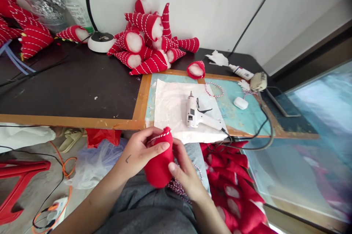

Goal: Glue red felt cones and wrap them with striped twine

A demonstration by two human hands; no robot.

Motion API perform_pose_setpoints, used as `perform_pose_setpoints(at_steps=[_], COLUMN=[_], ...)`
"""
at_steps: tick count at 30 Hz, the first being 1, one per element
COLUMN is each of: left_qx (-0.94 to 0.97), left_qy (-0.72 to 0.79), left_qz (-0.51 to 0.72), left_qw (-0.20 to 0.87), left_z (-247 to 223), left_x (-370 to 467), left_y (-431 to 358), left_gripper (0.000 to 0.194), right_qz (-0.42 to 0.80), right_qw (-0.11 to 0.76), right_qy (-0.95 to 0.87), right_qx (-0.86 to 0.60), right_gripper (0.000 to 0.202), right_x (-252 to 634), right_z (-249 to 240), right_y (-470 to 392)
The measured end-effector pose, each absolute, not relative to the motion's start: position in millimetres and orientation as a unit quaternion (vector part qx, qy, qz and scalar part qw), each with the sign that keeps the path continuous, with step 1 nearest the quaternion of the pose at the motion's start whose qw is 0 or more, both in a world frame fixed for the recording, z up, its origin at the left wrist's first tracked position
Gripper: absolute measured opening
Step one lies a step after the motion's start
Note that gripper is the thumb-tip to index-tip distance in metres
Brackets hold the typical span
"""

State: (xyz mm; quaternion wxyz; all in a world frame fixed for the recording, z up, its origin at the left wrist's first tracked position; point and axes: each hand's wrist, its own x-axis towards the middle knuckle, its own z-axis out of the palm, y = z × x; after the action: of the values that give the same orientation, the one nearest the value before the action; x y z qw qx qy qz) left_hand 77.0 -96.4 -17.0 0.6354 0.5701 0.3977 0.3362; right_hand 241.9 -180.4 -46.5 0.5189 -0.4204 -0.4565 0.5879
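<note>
A red felt cone (158, 168) is between my two hands, above my lap, its narrow tip pointing up and away from me. A red-and-white twisted cord lies across it near the tip. My left hand (143, 151) grips the upper left side, thumb laid over the front. On the lower right side, my right hand (184, 171) holds the cone with thumb and fingers. More of the twisted cord (178, 188) is bunched on my lap beneath the cone. Just beyond my hands, a white glue gun (196, 113) rests on a white sheet (170, 98).
Cord-wrapped, stuffed red cones (148, 43) are piled at the back by a white lamp base (101, 42). A cord loop (214, 90), white case (241, 103) and small bottle (241, 72) lie right. Unwrapped red cones (233, 186) fill the space beside my right leg. A red stool (22, 175) stands left.
</note>
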Motion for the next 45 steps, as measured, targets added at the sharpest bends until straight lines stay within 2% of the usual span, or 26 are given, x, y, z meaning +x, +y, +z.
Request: perform_pose_setpoints(at_steps=[3, 5, 7, 10, 13, 16, 22, 26, 31, 37, 40, 45], left_qx=[0.564, 0.565, 0.58, 0.648, 0.724, 0.761, 0.723, 0.681, 0.615, 0.572, 0.576, 0.554], left_qy=[0.407, 0.401, 0.406, 0.443, 0.448, 0.418, 0.444, 0.476, 0.502, 0.509, 0.511, 0.506], left_qz=[0.362, 0.39, 0.414, 0.43, 0.442, 0.452, 0.47, 0.476, 0.48, 0.508, 0.5, 0.477], left_qw=[0.621, 0.606, 0.572, 0.445, 0.283, 0.205, 0.242, 0.287, 0.374, 0.395, 0.396, 0.458], left_z=[-17, -16, -13, -7, -1, 2, 10, 15, 14, 7, 6, -4], left_x=[80, 81, 80, 78, 76, 77, 78, 79, 78, 79, 80, 80], left_y=[-97, -99, -101, -109, -119, -125, -124, -120, -108, -99, -100, -101], left_gripper=[0.038, 0.041, 0.035, 0.009, 0.005, 0.006, 0.007, 0.003, 0.016, 0.02, 0.021, 0.025], right_qz=[0.503, 0.458, 0.411, 0.337, 0.275, 0.257, 0.266, 0.186, 0.096, 0.025, 0.041, 0.175], right_qw=[0.533, 0.539, 0.535, 0.515, 0.496, 0.499, 0.484, 0.46, 0.438, 0.414, 0.424, 0.466], right_qy=[-0.475, -0.475, -0.48, -0.482, -0.479, -0.484, -0.502, -0.528, -0.55, -0.567, -0.56, -0.541], right_qx=[-0.486, -0.524, -0.562, -0.624, -0.67, -0.671, -0.666, -0.689, -0.704, -0.711, -0.71, -0.678], right_gripper=[0.062, 0.052, 0.044, 0.043, 0.045, 0.044, 0.039, 0.037, 0.038, 0.038, 0.037, 0.032], right_x=[236, 235, 237, 243, 247, 247, 247, 245, 243, 242, 242, 242], right_z=[-43, -42, -43, -43, -42, -40, -39, -40, -41, -44, -43, -40], right_y=[-176, -173, -170, -170, -172, -174, -172, -173, -173, -170, -171, -172])
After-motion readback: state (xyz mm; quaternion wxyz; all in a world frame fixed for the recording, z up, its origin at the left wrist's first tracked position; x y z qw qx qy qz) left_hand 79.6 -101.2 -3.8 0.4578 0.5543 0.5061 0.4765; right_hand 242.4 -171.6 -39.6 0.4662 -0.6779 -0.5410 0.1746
